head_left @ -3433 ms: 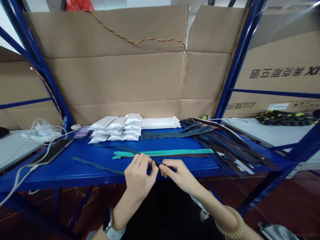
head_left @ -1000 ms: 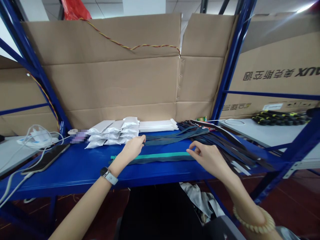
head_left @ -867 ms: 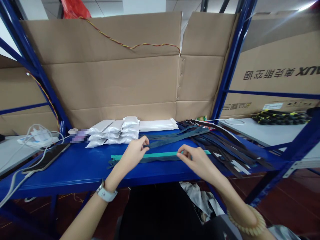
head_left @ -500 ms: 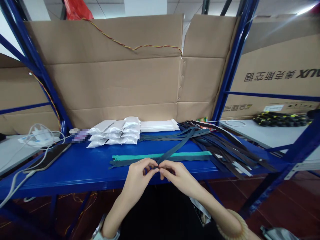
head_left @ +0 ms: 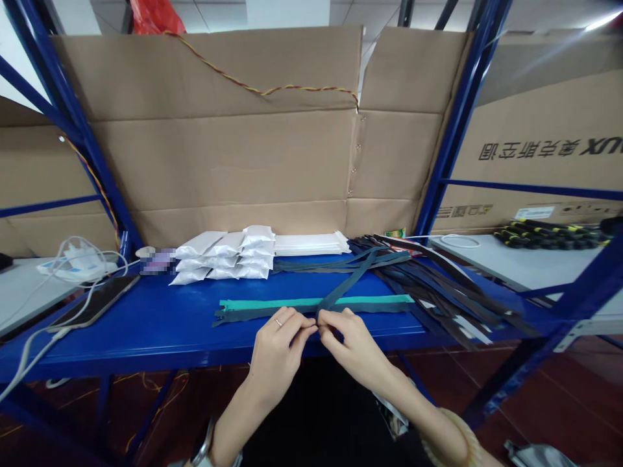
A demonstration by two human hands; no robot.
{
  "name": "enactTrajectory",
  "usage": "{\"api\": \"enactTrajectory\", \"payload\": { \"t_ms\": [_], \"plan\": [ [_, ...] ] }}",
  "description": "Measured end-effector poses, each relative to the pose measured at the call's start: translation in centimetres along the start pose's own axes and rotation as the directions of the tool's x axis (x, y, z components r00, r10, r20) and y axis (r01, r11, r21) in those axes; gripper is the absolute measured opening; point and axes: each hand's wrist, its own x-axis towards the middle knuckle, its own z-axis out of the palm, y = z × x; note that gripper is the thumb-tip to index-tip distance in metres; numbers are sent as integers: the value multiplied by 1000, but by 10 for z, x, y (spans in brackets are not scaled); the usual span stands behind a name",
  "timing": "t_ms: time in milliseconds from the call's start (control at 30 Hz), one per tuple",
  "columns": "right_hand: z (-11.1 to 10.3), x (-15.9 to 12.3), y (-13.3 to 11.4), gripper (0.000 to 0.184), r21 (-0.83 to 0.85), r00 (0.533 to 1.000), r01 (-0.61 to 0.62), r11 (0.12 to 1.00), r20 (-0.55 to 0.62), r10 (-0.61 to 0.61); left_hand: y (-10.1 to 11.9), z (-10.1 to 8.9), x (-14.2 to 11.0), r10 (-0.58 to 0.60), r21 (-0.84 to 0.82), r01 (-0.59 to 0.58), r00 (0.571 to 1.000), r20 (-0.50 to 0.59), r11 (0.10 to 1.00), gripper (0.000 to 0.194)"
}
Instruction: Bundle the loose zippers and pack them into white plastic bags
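Both hands meet at the front edge of the blue shelf. Between the fingertips of my right hand (head_left: 348,334) is the near end of a dark grey-blue zipper (head_left: 351,280), whose strip runs back up to the pile. My left hand (head_left: 285,340) is pinched at the same end, its fingertips touching those of the right; the exact spot is hidden by the fingers. Just behind the hands, a teal zipper (head_left: 272,303) lies flat across the shelf, with another dark zipper (head_left: 253,314) alongside it.
A pile of dark zippers (head_left: 438,288) spreads over the right side. White packets (head_left: 226,256) are stacked at the back left, beside flat white packs (head_left: 311,244). A phone (head_left: 97,301) with a white cable lies left. A cardboard wall (head_left: 233,155) closes off the back.
Both hands have shifted slightly right with the zipper end. My left hand has turned, its fingers now more closed together.
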Motion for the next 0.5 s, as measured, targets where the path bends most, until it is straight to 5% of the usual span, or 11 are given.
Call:
{"api": "enactTrajectory", "payload": {
  "t_ms": [267,500],
  "plan": [
    [-26,6,26,19,-268,985,-68,961,-170,22,-9,-34,12,-113,40,122,978,-173,992,14],
    [-61,10,71,26,-415,923,-156,896,-384,-18,-73,-83,16,-332,45,381,852,-406,924,22]
  ]
}}
